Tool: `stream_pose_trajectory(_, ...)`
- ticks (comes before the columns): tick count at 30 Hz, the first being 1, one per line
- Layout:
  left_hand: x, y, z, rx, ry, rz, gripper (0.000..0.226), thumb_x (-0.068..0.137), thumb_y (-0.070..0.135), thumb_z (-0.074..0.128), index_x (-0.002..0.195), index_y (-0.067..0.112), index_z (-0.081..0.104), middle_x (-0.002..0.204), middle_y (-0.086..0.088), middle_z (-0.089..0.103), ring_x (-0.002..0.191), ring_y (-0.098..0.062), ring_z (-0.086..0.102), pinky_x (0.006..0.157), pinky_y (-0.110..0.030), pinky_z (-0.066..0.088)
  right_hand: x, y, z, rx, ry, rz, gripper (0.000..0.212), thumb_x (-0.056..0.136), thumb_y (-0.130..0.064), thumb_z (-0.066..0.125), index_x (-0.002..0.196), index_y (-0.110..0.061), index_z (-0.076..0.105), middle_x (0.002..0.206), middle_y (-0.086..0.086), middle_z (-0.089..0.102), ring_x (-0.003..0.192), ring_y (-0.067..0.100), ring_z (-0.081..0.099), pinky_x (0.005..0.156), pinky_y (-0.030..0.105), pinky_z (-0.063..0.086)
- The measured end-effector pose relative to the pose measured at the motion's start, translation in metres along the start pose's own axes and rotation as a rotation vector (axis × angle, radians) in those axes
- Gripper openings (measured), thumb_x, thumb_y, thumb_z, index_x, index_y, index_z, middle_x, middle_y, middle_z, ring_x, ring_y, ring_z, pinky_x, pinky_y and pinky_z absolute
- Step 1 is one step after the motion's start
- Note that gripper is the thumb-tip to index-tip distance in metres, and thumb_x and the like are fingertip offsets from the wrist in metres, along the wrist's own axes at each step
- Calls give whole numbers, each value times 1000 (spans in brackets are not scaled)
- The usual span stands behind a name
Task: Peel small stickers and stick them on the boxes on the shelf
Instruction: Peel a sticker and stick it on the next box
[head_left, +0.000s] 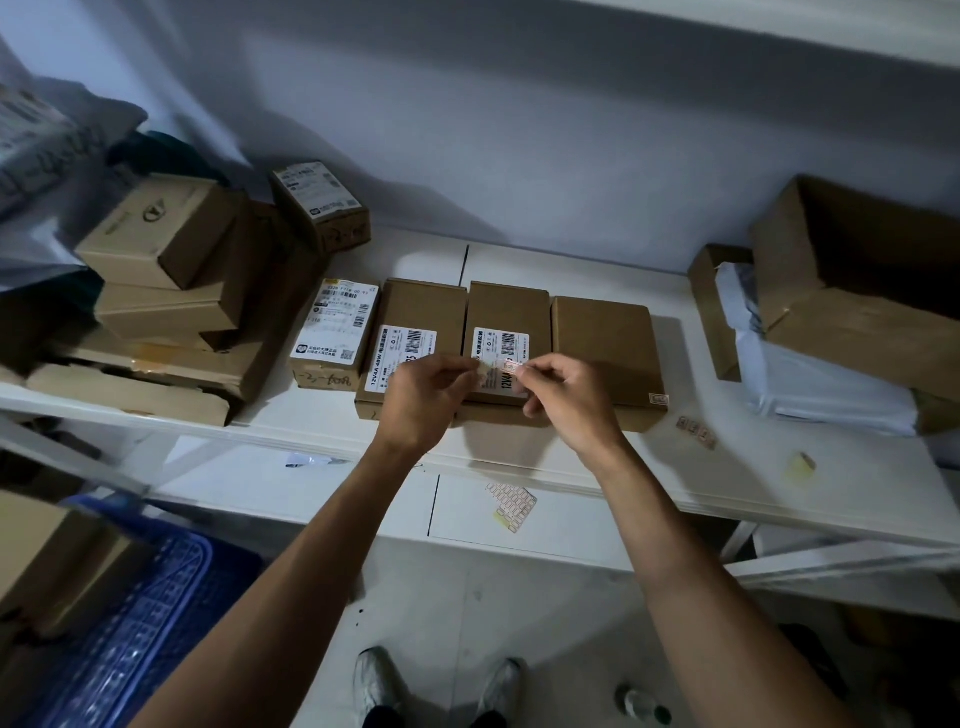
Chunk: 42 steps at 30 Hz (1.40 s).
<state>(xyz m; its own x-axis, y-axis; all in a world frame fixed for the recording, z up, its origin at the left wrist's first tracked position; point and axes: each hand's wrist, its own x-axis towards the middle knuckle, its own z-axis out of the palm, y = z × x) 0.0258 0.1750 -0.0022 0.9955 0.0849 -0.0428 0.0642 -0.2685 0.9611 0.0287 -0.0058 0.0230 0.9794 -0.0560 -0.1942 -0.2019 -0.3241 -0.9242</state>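
The small sticker (514, 368) is pinched at the fingertips of my right hand (563, 397), and my left hand (423, 400) pinches the pale backing scrap (484, 372) just beside it; both hover over the labelled box (506, 345) in the middle of the row on the white shelf (571, 270). Another labelled box (415, 338) lies to its left, and a plain box (605, 353) to its right carries a small sticker at its near right corner (658, 399). A strip of stickers (696, 431) lies on the shelf further right, and a sticker sheet (511, 506) on the lower level.
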Motion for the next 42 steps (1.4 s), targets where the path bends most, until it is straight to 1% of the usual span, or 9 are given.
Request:
stream_pose_trajectory(3, 2, -7, -2, 259, 107, 79, 17, 88, 26, 72, 104, 23, 76, 97, 0, 77, 90, -12, 69, 84, -31, 56, 1, 4, -7, 47, -12, 50, 11, 97, -12, 63, 91, -8, 71, 86, 10, 76, 68, 18, 65, 55, 22, 52)
stream_pose_trajectory(6, 6, -14, -3, 369, 148, 102, 19, 89, 32, 68, 105, 29, 75, 103, -4, 76, 99, -23, 68, 87, -37, 56, 3, 7, -13, 64, -2, 68, 10, 98, -11, 62, 93, -8, 70, 86, 10, 76, 75, 20, 71, 57, 22, 52)
stream_pose_trajectory(10, 6, -15, 6, 466, 216, 225, 15, 84, 18, 71, 99, 18, 76, 97, -3, 77, 94, -29, 63, 78, -28, 44, 6, 11, -18, 52, 15, 53, 11, 98, -12, 62, 91, -13, 70, 83, 4, 77, 75, 15, 74, 62, 22, 54)
stream_pose_trajectory(14, 7, -26, 13, 557, 203, 224, 37, 76, 33, 81, 106, 14, 70, 103, -5, 74, 96, -28, 60, 87, -38, 46, 8, 13, -26, 32, 28, 45, 12, 98, -12, 61, 98, -6, 71, 84, 4, 76, 74, 13, 72, 62, 16, 54)
stream_pose_trajectory(18, 8, -29, 17, 572, 226, 221, 46, 73, 37, 83, 108, 12, 66, 105, -7, 71, 99, -29, 57, 89, -40, 43, 12, 15, -37, -6, 57, 50, 12, 98, -14, 62, 89, -14, 71, 80, 2, 75, 70, 12, 70, 58, 17, 51)
stream_pose_trajectory(23, 9, -30, 17, 561, 238, 221, 49, 73, 37, 84, 110, 12, 65, 107, -8, 71, 100, -30, 57, 89, -40, 42, 9, 12, -44, -108, -104, 153, 14, 98, -14, 62, 88, -11, 71, 71, 10, 75, 54, 21, 66, 49, 25, 49)
stream_pose_trajectory(30, 11, -35, 17, 566, 234, 222, 50, 74, 42, 81, 110, 13, 63, 108, -8, 70, 99, -30, 57, 87, -40, 43, 14, 11, -44, -208, -190, 260, 16, 97, -16, 61, 88, -8, 70, 65, 10, 74, 49, 19, 64, 48, 24, 48)
stream_pose_trajectory(37, 12, -37, 17, 569, 246, 237, 50, 75, 43, 81, 110, 13, 63, 107, -7, 69, 98, -29, 56, 87, -39, 42, 17, 10, -41, -282, -167, 280, 18, 95, -14, 62, 79, -10, 70, 62, 11, 73, 50, 20, 62, 48, 24, 48)
stream_pose_trajectory(42, 12, -39, 17, 577, 249, 252, 50, 75, 45, 80, 110, 14, 63, 106, -7, 69, 98, -29, 57, 87, -40, 42, 18, 11, -35, -316, -138, 274, 23, 93, -18, 69, 71, -9, 69, 60, 12, 71, 46, 19, 58, 46, 22, 45)
